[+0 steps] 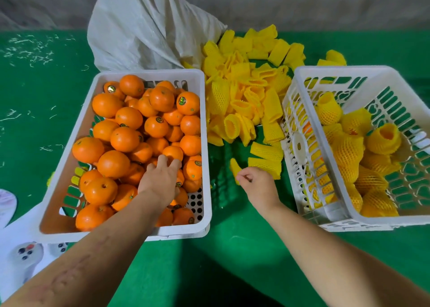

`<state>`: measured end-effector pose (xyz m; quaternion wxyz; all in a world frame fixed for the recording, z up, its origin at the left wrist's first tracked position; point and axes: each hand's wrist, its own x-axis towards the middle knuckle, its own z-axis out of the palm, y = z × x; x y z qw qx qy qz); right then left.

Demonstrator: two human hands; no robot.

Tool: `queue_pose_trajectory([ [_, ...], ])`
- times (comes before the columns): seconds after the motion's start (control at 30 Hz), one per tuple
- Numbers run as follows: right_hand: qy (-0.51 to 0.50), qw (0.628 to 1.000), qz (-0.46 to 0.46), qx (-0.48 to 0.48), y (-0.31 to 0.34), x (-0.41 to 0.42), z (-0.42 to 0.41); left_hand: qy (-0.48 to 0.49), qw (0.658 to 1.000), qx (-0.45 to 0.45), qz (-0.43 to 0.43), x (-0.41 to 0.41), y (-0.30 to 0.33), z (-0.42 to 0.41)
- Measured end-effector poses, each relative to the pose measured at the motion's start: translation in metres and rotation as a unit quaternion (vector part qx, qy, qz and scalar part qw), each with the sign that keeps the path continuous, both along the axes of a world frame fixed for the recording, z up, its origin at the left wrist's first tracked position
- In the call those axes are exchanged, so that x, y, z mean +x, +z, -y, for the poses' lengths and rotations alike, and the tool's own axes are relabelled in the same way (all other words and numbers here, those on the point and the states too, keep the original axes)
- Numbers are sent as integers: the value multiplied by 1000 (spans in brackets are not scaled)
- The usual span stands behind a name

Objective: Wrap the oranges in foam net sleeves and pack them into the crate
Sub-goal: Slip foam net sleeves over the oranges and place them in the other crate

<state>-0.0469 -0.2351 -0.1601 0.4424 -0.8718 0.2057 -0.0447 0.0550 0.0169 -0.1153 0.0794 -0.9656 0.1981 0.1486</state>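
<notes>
A white crate (149,74) on the left is piled with bare oranges. My left hand (160,178) reaches into it, fingers spread over one orange (172,152) near the crate's right side. A heap of yellow foam net sleeves (246,90) lies on the green table between the crates. My right hand (258,185) pinches one flattened yellow sleeve (234,168) at the heap's near edge. The white crate (344,69) on the right holds several oranges wrapped in yellow sleeves (349,151).
A crumpled white sack (149,25) stands behind the orange crate. The green table cover (232,248) runs to the near edge between my forearms. White patterned cloth (21,255) lies at the lower left.
</notes>
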Motion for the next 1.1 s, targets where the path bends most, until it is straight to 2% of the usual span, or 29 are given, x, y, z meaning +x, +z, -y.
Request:
queue_pose_trajectory([
  [0.1, -104, 982, 5, 157, 14, -10, -5, -1, 1000, 10, 17, -1, 3, 1],
  [0.17, -141, 962, -1, 232, 23, -17, -6, 18, 999, -14, 26, -1, 6, 0],
  [0.27, -176, 937, -3, 301, 35, -28, -4, 109, 981, -163, 9, 0, 15, -5],
  [0.33, -185, 927, 10, 326, 42, -35, -4, 188, 925, -331, -8, -1, 25, -10],
  [0.4, -180, 923, 38, 339, 55, -39, -6, 249, 839, -482, -39, -12, 40, -10],
  [0.5, -130, 942, 73, 300, 80, -43, -14, 233, 737, -621, -133, -51, 69, 6],
  [0.57, -86, 952, 82, 281, 98, -45, -23, 180, 682, -678, -208, -77, 78, 20],
  [0.6, -61, 947, 86, 303, 107, -45, -28, 165, 661, -691, -243, -88, 79, 28],
  [0.7, -16, 883, 108, 456, 130, -48, -35, 139, 598, -714, -336, -108, 74, 44],
  [0.77, -38, 869, 122, 478, 140, -48, -34, 127, 576, -724, -358, -111, 71, 45],
  [0.87, -41, 884, 118, 451, 149, -48, -32, 103, 534, -738, -399, -107, 68, 39],
  [0.93, 22, 923, 109, 369, 154, -51, -27, 93, 517, -739, -422, -105, 68, 36],
  [1.0, 98, 951, 103, 275, 158, -52, -21, 89, 514, -736, -431, -105, 72, 36],
  [1.03, 102, 961, 100, 238, 160, -51, -18, 90, 514, -736, -432, -105, 73, 35],
  [1.1, 36, 983, 119, 134, 157, -46, -13, 94, 515, -734, -432, -105, 74, 35],
])
